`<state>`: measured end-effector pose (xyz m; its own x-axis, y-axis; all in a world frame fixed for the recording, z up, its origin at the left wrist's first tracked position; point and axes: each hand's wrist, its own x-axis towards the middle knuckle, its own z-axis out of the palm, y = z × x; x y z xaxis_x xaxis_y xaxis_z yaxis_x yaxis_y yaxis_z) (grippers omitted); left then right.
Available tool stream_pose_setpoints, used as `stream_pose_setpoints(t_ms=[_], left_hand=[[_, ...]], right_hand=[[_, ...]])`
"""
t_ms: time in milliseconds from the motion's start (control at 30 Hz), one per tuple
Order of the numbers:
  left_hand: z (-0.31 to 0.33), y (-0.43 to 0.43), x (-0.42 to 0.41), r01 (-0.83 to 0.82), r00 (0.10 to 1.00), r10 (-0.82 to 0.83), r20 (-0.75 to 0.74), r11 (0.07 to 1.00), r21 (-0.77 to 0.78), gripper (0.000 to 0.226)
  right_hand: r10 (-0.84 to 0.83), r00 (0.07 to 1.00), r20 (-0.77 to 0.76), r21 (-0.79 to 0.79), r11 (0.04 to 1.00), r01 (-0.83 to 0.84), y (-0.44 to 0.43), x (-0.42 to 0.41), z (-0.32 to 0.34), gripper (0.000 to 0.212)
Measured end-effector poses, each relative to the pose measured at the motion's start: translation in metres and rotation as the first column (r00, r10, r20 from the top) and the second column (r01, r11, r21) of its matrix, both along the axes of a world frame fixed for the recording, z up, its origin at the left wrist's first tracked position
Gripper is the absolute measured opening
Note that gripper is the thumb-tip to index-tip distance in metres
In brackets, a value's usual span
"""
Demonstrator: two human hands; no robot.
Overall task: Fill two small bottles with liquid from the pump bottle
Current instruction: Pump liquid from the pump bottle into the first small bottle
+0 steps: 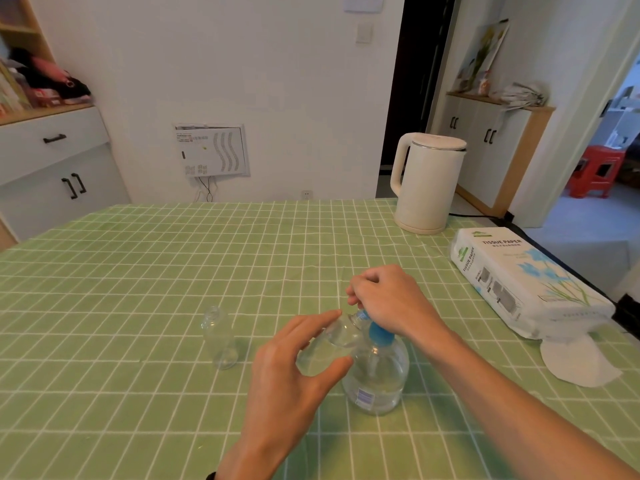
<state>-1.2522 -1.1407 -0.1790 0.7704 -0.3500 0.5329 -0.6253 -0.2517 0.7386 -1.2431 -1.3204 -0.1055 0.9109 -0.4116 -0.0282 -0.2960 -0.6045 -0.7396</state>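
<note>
Clear round pump bottle [377, 379], blue head, upright on green checked tablecloth [138, 271].
Left hand [287, 372] pinches tilted small clear bottle [332, 344], mouth at nozzle; right hand [391, 299] curled over pump head; second small clear bottle [219, 337] stands apart, left; white kettle [427, 183] beyond.

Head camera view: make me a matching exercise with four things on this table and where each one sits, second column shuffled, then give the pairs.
Things
1. electric kettle
2. tissue paper pack
3. unheld small bottle
4. pump bottle

Places
A. under the right hand
B. upright, left of the left hand
C. at the far edge of the table
D. lying along the table's right edge

Pairs: 1-C, 2-D, 3-B, 4-A
</note>
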Motion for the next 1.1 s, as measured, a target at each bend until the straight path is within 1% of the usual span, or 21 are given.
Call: stream_pose_setpoints(t_ms=[67, 133, 267, 500, 667, 867, 967, 1100], left_hand=[[0.001, -0.001, 0.000, 0.000, 1.000, 0.000, 0.001, 1.000, -0.008, 0.054], [0.000, -0.002, 0.000, -0.005, 1.000, 0.005, -0.005, 1.000, -0.014, 0.052], [-0.006, -0.001, 0.001, 0.007, 1.000, -0.007, -0.020, 1.000, 0.004, 0.057], [-0.001, -0.001, -0.001, 0.000, 1.000, 0.000, -0.019, 1.000, -0.019, 0.054], [0.004, -0.002, -0.001, 0.012, 1.000, -0.012, -0.015, 0.999, -0.035, 0.052], [0.000, -0.002, 0.001, 0.005, 1.000, -0.005, -0.014, 0.999, -0.033, 0.053], [-0.005, -0.002, 0.002, 0.014, 1.000, -0.014, -0.014, 1.000, -0.020, 0.058], [-0.007, -0.001, 0.002, 0.002, 1.000, -0.002, -0.018, 1.000, -0.010, 0.061]], right_hand=[[-0.025, 1.000, 0.007, 0.037, 0.999, 0.025, -0.002, 0.000, -0.004, 0.034], [-0.036, 0.999, -0.001, 0.040, 0.999, 0.036, -0.002, 0.000, -0.006, 0.033], [-0.033, 0.999, -0.011, 0.047, 0.998, 0.034, 0.001, -0.002, -0.009, 0.034], [-0.014, 0.999, -0.028, 0.014, 1.000, 0.014, 0.001, -0.003, -0.002, 0.035], [0.019, 1.000, -0.020, -0.070, 0.997, -0.021, 0.000, 0.001, 0.005, 0.036], [-0.019, 0.999, -0.033, 0.013, 1.000, 0.019, -0.001, 0.001, -0.004, 0.027], [-0.022, 0.999, -0.042, 0.040, 0.999, 0.023, -0.001, -0.001, -0.009, 0.027], [-0.031, 0.999, -0.012, 0.048, 0.998, 0.031, -0.002, -0.002, -0.011, 0.031]])
